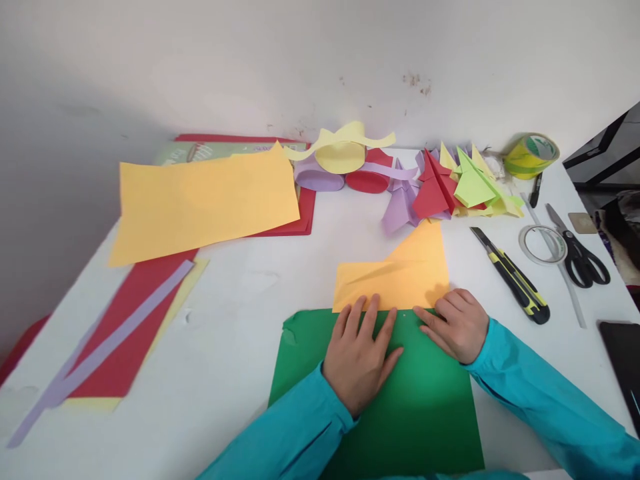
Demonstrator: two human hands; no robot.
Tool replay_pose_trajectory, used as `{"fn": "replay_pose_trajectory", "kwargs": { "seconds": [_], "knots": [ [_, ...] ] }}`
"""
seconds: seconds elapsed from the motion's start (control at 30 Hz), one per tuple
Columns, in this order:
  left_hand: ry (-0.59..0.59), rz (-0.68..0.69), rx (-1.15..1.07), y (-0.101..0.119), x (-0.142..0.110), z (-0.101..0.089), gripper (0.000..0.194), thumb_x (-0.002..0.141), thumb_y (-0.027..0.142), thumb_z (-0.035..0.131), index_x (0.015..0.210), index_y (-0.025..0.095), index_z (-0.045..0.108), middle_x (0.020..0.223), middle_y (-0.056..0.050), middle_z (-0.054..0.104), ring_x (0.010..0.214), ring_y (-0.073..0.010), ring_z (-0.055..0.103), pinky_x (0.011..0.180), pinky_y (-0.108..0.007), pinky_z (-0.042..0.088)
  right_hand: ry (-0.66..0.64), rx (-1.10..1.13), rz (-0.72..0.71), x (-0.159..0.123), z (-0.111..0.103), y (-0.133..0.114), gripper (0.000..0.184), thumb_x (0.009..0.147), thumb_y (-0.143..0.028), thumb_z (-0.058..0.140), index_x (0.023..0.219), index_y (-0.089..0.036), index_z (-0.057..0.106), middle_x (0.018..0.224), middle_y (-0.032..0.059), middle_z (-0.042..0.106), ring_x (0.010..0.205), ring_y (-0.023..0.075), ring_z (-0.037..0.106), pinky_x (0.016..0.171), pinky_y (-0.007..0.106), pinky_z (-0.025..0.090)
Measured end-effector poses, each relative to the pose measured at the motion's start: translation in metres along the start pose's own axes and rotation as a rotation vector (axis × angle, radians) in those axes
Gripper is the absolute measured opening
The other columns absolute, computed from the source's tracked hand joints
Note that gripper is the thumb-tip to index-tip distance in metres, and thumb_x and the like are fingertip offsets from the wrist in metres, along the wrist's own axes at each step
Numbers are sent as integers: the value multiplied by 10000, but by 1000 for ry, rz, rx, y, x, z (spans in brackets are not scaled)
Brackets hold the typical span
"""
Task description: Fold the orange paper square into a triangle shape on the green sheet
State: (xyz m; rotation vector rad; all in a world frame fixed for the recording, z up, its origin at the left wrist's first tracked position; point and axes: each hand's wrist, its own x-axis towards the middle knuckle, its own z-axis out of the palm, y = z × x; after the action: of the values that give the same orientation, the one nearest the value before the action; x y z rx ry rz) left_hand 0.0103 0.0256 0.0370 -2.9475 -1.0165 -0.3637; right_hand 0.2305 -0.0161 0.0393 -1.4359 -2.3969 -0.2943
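A folded sheet of orange paper (385, 277) lies at the top of a green mat (420, 400), with a slanted flap at its upper right. Spread flat, my left hand (359, 353) rests its fingertips on the paper's near edge. My right hand (457, 323) touches the lower right corner of the same edge, index finger stretched out and the other fingers loosely bent. Neither hand is holding anything. Beyond the orange paper stand several folded paper planes (435, 183) in purple, red, green and yellow.
Right of my hands lie a utility knife (513, 277), a tape roll (525, 243), scissors (577, 247) and a black phone-like object (623, 360). Yellow tape (531, 157) stands behind. Leftward are a large orange sheet (205, 207), red paper (120, 340), purple strips (125, 327) and looped paper shapes (343, 157).
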Motion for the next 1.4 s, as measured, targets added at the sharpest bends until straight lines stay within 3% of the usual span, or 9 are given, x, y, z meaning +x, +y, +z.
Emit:
{"fn": "replay_pose_trajectory", "kwargs": {
  "seconds": [0.13,0.3,0.5,0.73,0.93,1.2,1.3,1.4],
  "knots": [
    [-1,-15,-4,4,3,-1,504,842,467,546,1290,236,548,1313,-226,500,1183,-424,479,915,-557,418,-63,-14,29,2,2,-6,307,864,-395,567,1100,-224,665,715,38,515,730,192,409,668,342,278],
    [13,-25,11,6,5,-2,463,862,430,520,1234,164,594,1275,-225,537,1156,-415,498,898,-548,439,-63,-25,67,4,1,-10,284,871,-378,558,1082,-222,669,709,39,517,716,188,396,641,340,242],
    [88,4,45,-1,5,-2,385,887,287,487,1089,-4,639,1223,-212,589,1114,-350,534,899,-460,485,3,-16,102,4,-9,-5,202,859,-250,524,866,-157,703,656,39,506,695,175,393,614,340,213],
    [189,4,99,-8,3,-1,326,882,237,500,1000,-25,655,1147,-204,629,1009,-320,583,783,-405,536,-19,-55,174,-8,-22,9,291,842,-197,521,567,-166,610,597,33,503,653,153,368,621,345,211],
    [245,15,145,-9,7,0,350,875,231,521,985,-80,638,1062,-246,636,969,-315,578,816,-397,527,-58,-47,184,-17,-28,21,328,861,-215,507,550,-171,601,581,27,500,648,145,361,624,342,199],
    [273,-17,257,-17,8,1,362,862,278,547,942,-62,641,1005,-227,649,853,-295,586,723,-385,536,-66,26,227,-25,-21,26,385,893,-247,450,551,-187,616,568,24,490,635,146,375,623,340,213],
    [276,6,284,-20,8,1,347,859,284,550,932,-43,642,998,-220,650,828,-284,587,698,-374,539,-36,50,316,-33,-21,42,412,923,-279,421,590,-190,648,588,30,535,639,144,413,645,327,259],
    [245,42,290,-25,8,-1,330,871,298,530,921,-7,644,983,-207,645,808,-273,590,700,-378,544,43,-100,514,-45,-24,65,366,928,-319,415,754,-179,705,683,57,600,703,170,464,664,324,295]
  ]
}}
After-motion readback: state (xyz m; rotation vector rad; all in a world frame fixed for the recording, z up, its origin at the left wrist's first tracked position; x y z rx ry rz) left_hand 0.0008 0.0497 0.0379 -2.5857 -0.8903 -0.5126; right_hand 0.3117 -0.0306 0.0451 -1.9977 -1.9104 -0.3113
